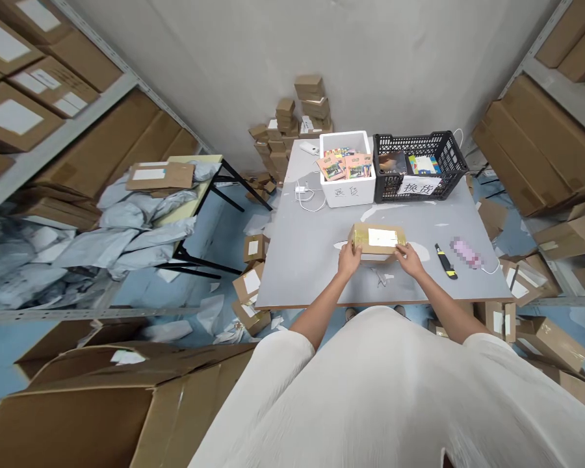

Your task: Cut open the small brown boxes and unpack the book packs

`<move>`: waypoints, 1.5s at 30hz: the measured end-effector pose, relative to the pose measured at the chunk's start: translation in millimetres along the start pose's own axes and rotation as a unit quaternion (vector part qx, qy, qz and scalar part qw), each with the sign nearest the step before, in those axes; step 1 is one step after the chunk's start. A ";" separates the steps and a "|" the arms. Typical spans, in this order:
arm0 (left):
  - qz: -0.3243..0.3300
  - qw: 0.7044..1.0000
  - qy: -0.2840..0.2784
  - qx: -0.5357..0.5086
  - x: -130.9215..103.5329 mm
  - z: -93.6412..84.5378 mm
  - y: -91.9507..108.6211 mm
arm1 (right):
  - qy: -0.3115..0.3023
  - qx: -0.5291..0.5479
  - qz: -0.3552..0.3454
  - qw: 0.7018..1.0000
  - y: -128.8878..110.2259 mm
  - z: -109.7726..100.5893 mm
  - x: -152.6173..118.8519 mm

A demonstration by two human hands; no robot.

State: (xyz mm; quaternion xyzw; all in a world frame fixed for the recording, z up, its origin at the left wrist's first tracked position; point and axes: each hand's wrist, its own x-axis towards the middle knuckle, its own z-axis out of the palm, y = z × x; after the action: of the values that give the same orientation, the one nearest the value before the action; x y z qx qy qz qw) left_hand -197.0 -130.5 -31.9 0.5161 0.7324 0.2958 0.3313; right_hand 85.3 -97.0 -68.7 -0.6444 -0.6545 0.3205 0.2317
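A small taped cardboard box (362,238) with a white label on top is at the front middle of the grey table (297,260). My left hand (350,257) is closed on its left end, and my right hand (409,259) grips the right front corner. Whether the box rests on the tabletop or is raised slightly, I cannot tell. To the right of my right hand lies a black and yellow utility knife (445,261). A blurred-out pink item (465,252) with a cable lies beyond the knife.
At the table's back stand a white foam box (347,193) holding colourful packets and a black plastic crate (419,188). A white charger (302,189) lies at left. Left is a side table (195,195) under grey mailing bags. Cardboard boxes (256,247) litter the floor; shelves flank both sides.
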 end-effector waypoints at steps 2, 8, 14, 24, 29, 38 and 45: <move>-0.013 1.000 -0.006 -0.004 4.2 -3.7 -13.8 | 0.007 0.014 -0.011 1.000 -3.5 8.2 1.4; 0.014 0.999 -0.040 -0.034 12.4 8.6 -24.9 | 0.075 0.019 -0.023 0.997 0.9 6.4 -3.0; 0.038 0.992 -0.089 -0.079 16.6 46.3 -4.1 | 0.096 -0.006 0.004 0.995 26.4 -31.9 -3.6; 0.179 0.975 -0.054 0.117 -5.4 61.0 37.8 | 0.028 0.070 0.026 0.997 51.0 -76.9 -5.3; 0.203 0.959 -0.091 0.174 -19.8 76.7 58.4 | 0.022 0.062 0.093 0.993 80.6 -96.7 -2.6; 0.170 0.959 -0.082 0.210 -36.8 86.2 61.0 | -0.057 -0.153 0.175 0.971 155.8 -124.2 1.3; 0.111 0.961 -0.080 0.239 -42.9 100.1 70.6 | -0.097 -0.230 0.115 0.961 186.1 -120.6 9.5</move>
State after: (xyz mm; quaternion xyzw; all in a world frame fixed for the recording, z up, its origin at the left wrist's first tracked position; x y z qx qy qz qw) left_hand -67.7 -141.6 -30.1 0.6800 0.6913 0.1050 0.2207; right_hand 300.4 -79.7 -120.4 -0.7171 -0.6514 0.2465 -0.0261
